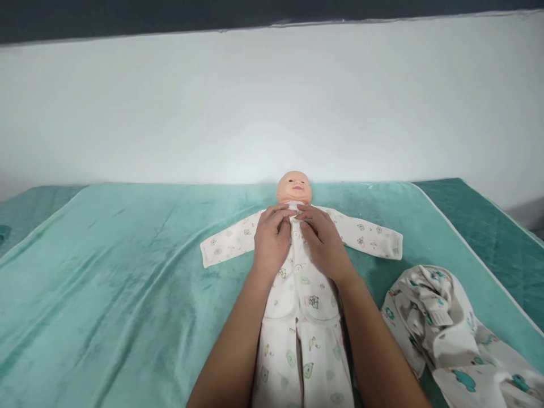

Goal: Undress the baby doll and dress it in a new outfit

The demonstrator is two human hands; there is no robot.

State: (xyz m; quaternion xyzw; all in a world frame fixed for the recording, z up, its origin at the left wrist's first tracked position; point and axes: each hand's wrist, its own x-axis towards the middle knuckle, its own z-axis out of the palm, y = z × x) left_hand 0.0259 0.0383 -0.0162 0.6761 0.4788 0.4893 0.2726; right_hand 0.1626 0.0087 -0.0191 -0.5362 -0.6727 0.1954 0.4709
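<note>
A baby doll (294, 187) lies on its back on a teal blanket (127, 272), head toward the wall. It wears a white printed sleepsuit (304, 306) with both sleeves spread out sideways. My left hand (272, 241) and my right hand (323, 238) rest on the doll's chest just under the chin. The fingertips of both hands pinch the front edges of the sleepsuit at the collar, where they meet.
A crumpled white garment (442, 334) with teal prints lies on the blanket at the right. A darker green quilted cover (480, 226) shows under the blanket at the right edge. A white wall (272, 102) stands behind the bed.
</note>
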